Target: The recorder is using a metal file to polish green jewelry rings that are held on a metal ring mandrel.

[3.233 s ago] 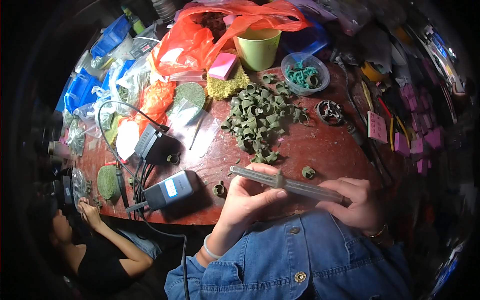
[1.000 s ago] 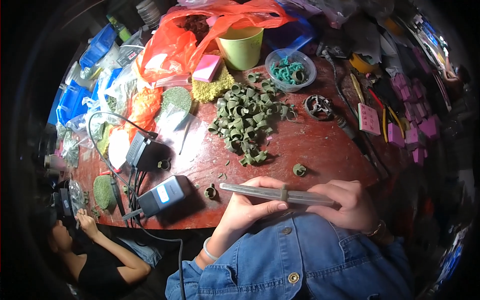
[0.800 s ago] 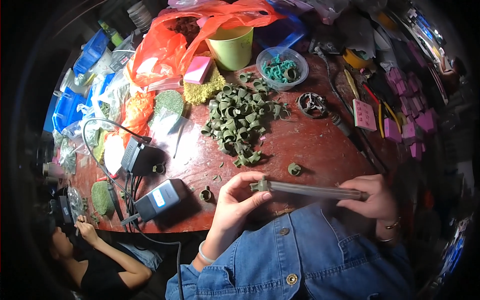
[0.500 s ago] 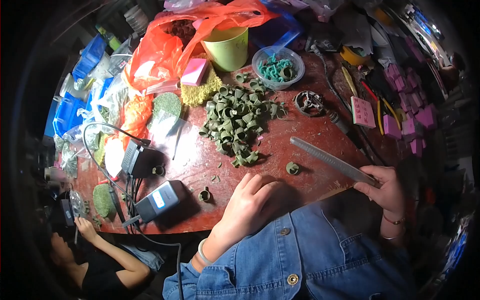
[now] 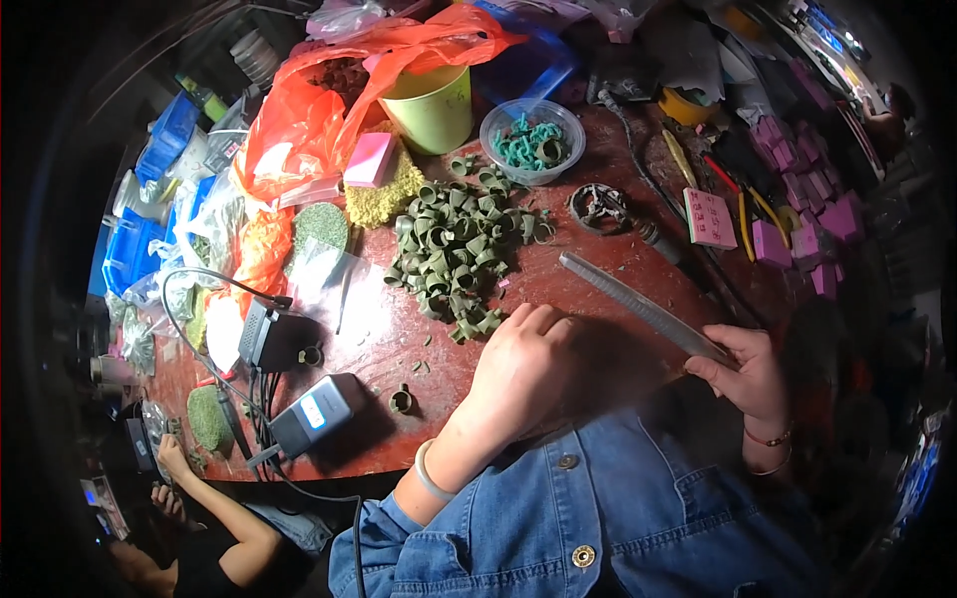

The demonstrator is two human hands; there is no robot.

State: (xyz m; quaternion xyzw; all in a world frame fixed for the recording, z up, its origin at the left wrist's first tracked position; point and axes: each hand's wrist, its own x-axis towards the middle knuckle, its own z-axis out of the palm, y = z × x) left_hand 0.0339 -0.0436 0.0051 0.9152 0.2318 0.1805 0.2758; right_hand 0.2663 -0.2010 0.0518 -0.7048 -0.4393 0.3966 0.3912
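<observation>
Scuffed red tabletop [image 5: 439, 357] glares under strong light, cluttered toward its far edge, as a worker's right hand [image 5: 746, 376] pinches one end of a long grey rod [image 5: 638, 306] between thumb and fingers, the free end slanting away, forward and left of that grip. Left of the grip, the left hand [image 5: 526, 367] is turned knuckles up, low by the table; its fingertips are hidden, and whether it clasps anything cannot be told. Just beyond the left hand lies a heap of olive-green rings [image 5: 451, 237], with one single ring [image 5: 401, 400] apart to its left. Held only near its end, the rod could pivot if the pinch loosens, its far tip rapping the left knuckles or scattering the heap. A black corded tool [image 5: 678, 257], ahead of the right grip, could catch a wide swing. Loose rings might roll if the left wrist sweeps sideways.
</observation>
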